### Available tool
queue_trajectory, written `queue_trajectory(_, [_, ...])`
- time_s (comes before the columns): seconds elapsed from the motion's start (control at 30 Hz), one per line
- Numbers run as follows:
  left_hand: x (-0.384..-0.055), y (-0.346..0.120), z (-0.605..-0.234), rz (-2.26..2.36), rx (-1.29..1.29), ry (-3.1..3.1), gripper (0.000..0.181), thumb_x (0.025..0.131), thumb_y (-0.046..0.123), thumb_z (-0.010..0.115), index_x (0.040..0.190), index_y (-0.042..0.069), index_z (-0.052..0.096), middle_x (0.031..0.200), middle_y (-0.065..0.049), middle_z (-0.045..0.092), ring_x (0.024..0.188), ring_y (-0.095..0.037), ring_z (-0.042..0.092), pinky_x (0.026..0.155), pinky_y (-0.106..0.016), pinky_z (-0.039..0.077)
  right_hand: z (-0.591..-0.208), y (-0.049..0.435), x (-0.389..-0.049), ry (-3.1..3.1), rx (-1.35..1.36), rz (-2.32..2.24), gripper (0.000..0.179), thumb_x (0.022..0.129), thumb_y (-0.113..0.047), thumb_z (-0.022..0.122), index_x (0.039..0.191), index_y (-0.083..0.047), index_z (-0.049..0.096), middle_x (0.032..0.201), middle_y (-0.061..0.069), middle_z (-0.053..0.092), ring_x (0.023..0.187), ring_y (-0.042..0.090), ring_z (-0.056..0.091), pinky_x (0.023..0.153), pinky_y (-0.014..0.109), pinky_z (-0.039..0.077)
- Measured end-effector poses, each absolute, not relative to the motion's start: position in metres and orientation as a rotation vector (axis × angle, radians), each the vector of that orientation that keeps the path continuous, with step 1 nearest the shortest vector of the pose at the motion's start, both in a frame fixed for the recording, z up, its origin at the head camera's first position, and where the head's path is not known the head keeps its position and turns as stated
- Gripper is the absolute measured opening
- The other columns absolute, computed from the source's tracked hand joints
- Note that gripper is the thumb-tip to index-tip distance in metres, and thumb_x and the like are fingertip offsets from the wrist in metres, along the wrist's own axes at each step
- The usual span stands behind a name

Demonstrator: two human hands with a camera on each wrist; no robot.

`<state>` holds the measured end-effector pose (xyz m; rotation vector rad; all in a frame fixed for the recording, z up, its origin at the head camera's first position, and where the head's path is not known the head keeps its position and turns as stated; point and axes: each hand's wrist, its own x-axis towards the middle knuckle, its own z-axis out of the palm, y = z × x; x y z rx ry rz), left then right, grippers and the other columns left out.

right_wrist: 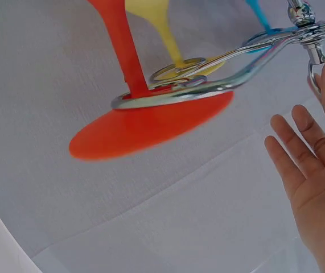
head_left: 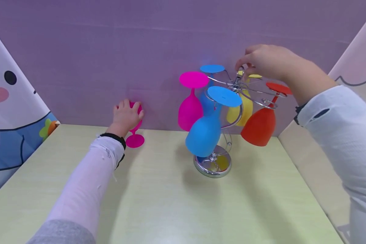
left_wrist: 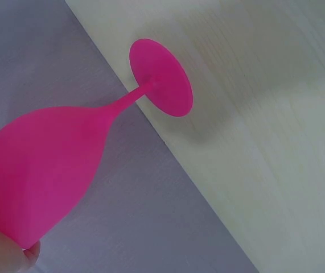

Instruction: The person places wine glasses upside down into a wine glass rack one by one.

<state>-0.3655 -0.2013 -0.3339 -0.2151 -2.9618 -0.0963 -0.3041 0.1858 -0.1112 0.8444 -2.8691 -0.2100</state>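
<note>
At the back left, my left hand (head_left: 125, 117) holds a pink wine glass (left_wrist: 48, 165) by its bowl, fingertips close to the rim. This glass is upright, its round foot pointing down at the tabletop; part of the bowl is hidden behind the hand. My right hand (head_left: 269, 61) pinches the ring (head_left: 240, 70) on top of a chrome wine glass rack (head_left: 211, 171). From the rack's looped arms hang upside-down glasses: a pink one (head_left: 190, 112), a blue one (head_left: 203, 135) with another blue one behind, a yellow one (head_left: 247, 110) and a red one (head_left: 258, 127).
A pale wooden table (head_left: 158, 203) carries the rack. Behind it rises a purple-grey backdrop (head_left: 109, 61). Cartoon-printed panels (head_left: 12, 101) flank the table on both sides. The hanging bowls spread outward around the rack's stem.
</note>
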Motion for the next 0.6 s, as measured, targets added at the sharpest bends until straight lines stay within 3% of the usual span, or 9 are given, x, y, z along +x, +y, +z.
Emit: queue_trajectory(0.6, [-0.3676,-0.2032,-0.3367,-0.100,-0.200,-2.962,0.050,0.093,0.036,0.037,0.135,0.010,0.029,0.123,-0.030,0.030,0.118,-0.046,0.025,0.096,-0.063,0.025,-0.1128,0.1801,-0.2990,-2.906,0.762,-0.295,0.027,0.090,-0.020,0.055,0.115,-0.010,0.059,0.103,0.016,0.049,0.096,0.034,0.047,0.084,0.053,0.046])
